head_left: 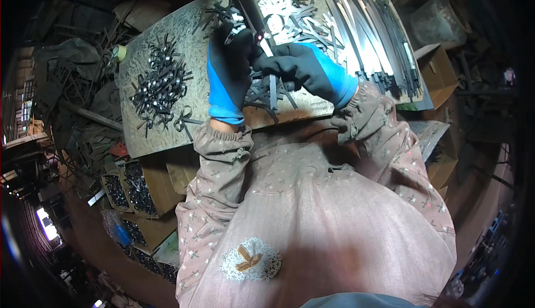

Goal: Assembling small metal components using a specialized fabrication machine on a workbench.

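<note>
Flat strip [273, 90] is jutting from the pinching right hand [307, 68], over the worktable [139, 145] — a loose hold could be letting it skew. The left hand [230, 62] is resting curled near the dark bar [247, 2], its grip hiding from view.

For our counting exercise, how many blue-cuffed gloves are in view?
2: one on the left hand, one on the right hand. Others could be hidden in shadow.

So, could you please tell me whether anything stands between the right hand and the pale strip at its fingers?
Nothing visible does, apart from its own glove: the right hand grips the pale strip. The dark bar ends close by, not between them.
</note>
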